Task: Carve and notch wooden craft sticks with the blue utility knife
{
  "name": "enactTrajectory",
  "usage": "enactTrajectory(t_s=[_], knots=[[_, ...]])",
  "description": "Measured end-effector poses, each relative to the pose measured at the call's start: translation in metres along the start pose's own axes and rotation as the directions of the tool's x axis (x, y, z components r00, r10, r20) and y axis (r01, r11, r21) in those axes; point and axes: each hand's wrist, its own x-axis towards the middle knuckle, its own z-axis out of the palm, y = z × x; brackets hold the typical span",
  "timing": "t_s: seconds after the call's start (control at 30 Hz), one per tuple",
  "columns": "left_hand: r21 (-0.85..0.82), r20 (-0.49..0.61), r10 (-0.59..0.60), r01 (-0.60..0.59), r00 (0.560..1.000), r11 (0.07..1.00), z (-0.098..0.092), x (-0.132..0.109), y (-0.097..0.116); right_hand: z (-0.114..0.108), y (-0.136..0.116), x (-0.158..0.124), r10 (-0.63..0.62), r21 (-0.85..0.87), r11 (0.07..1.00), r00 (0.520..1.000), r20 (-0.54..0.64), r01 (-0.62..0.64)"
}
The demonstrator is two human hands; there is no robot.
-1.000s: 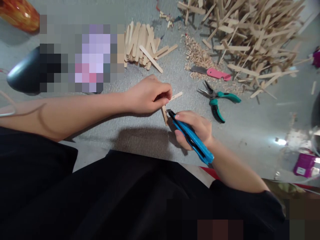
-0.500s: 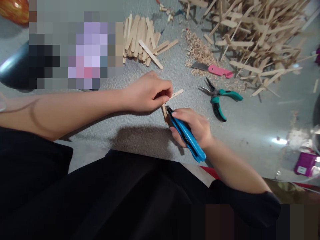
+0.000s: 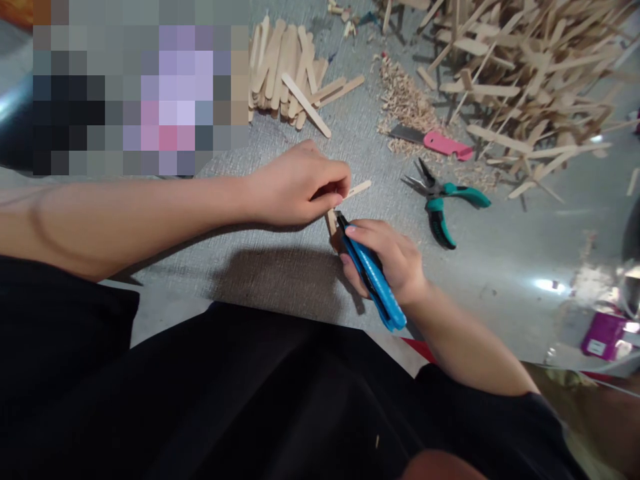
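Observation:
My left hand [image 3: 300, 187] is closed in a pinch on a small cross of two wooden sticks [image 3: 356, 191], held just above the grey mat [image 3: 280, 273]. One stick end pokes out to the right of my fingers, the other points down. My right hand [image 3: 387, 257] is wrapped round a blue utility knife [image 3: 373, 277]. The knife's black tip rests against the lower stick, right under my left thumb.
A neat heap of flat wooden sticks [image 3: 287, 70] lies at the back centre. A large tangled pile of stick crosses [image 3: 520, 73] fills the back right. Wood shavings [image 3: 403, 100], a pink knife [image 3: 440, 143] and teal pliers [image 3: 443, 203] lie right of my hands. A purple box [image 3: 603, 333] sits far right.
The knife's handle has swung a little closer in towards me, its tip staying on the stick. My left hand keeps its pinch. The view has shifted slightly.

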Motion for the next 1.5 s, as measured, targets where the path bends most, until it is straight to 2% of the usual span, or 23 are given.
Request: enactTrajectory(t_s=[0.37, 0.53, 0.73, 1.07, 1.5], knots=[[-0.005, 0.025, -0.014, 0.015, 1.0, 1.0, 0.0, 0.001, -0.001, 0.001, -0.001, -0.001, -0.013, -0.038, 0.999, 1.0, -0.007, 0.013], [0.013, 0.009, 0.015, -0.015, 1.0, 1.0, 0.001, 0.0, -0.002, 0.0, -0.003, 0.0, -0.002, -0.082, 0.997, 1.0, 0.012, 0.003], [0.051, 0.009, 0.048, -0.048, 0.999, 0.998, -0.002, -0.001, 0.0, 0.002, 0.001, 0.001, -0.103, -0.103, 0.99, 0.994, -0.027, 0.1], [0.082, 0.017, 0.054, -0.055, 0.998, 0.995, -0.002, 0.002, 0.002, 0.009, 0.002, 0.012, -0.146, -0.181, 0.974, 0.988, -0.058, 0.133], [0.065, 0.016, 0.031, -0.032, 0.999, 0.997, -0.003, 0.002, 0.004, 0.012, 0.005, 0.012, -0.167, -0.22, 0.963, 0.986, -0.027, 0.157]])
